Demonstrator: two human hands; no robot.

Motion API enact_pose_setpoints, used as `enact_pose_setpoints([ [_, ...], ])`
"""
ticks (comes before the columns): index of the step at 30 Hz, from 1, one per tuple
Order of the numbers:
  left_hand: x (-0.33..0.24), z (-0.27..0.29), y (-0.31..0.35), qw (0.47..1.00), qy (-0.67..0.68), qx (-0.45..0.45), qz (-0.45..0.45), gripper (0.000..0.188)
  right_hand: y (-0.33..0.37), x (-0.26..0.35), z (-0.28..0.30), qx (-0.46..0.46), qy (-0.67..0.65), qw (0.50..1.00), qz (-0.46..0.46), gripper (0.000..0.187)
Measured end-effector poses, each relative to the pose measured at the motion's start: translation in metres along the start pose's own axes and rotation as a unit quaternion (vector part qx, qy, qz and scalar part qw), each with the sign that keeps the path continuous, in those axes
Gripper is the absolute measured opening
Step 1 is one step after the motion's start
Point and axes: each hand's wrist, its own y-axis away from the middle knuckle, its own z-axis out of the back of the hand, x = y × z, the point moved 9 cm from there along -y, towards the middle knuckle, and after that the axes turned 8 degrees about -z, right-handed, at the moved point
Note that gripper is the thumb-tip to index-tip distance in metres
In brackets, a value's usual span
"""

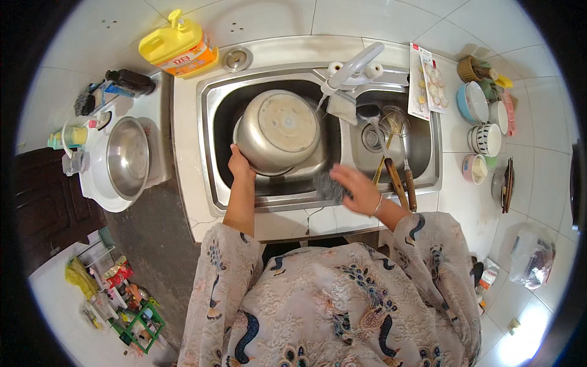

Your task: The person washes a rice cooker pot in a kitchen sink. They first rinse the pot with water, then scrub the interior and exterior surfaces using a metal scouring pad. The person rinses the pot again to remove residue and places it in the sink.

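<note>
A round metal pot point(287, 125) is tipped over in the left basin of the steel sink point(203, 122), its scuffed bottom facing up toward me. My left hand point(240, 164) grips its rim at the lower left. Just right of the pot, over the front of the sink, my right hand point(359, 188) has a dark grey scouring pad point(331, 187) under its fingers, somewhat blurred and apart from the pot. Between the two basins hangs the white faucet point(361, 60), with its spout end beside the pot.
The right basin holds a ladle point(369, 114) and a wire skimmer point(396, 117), their handles over the front rim. A yellow detergent jug point(177, 52) stands behind left. Several bowls point(472, 103) line the right counter. A steel basin point(128, 158) sits at left.
</note>
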Motion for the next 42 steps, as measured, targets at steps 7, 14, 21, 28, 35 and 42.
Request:
enact_pose_setpoints([
  [7, -0.018, 0.004, -0.001, 0.999, -0.004, 0.032, -0.035, 0.051, -0.097, -0.055, 0.128, -0.031, 0.156, 0.917, -0.366, 0.061],
  [14, -0.013, 0.001, 0.003, 0.998, 0.036, 0.036, -0.033, 0.050, -0.212, -0.130, 0.096, 0.025, 0.379, 0.901, -0.208, 0.047],
  [21, -0.009, -0.004, 0.003, 0.999, 0.025, 0.042, 0.009, 0.051, -0.214, -0.083, 0.121, 0.009, 0.282, 0.901, -0.329, 0.042],
  [28, 0.013, 0.009, -0.012, 0.997, -0.073, -0.001, 0.039, 0.054, -0.148, -0.101, 0.023, -0.143, -0.218, 0.912, -0.317, 0.065],
  [35, 0.040, 0.021, -0.037, 0.999, -0.040, 0.003, 0.014, 0.044, -0.158, -0.015, -0.045, -0.165, 0.072, 0.967, -0.181, 0.033],
  [42, 0.040, 0.018, -0.036, 1.000, 0.012, 0.011, -0.001, 0.041, -0.148, 0.050, -0.051, -0.215, 0.066, 0.972, -0.061, 0.025],
])
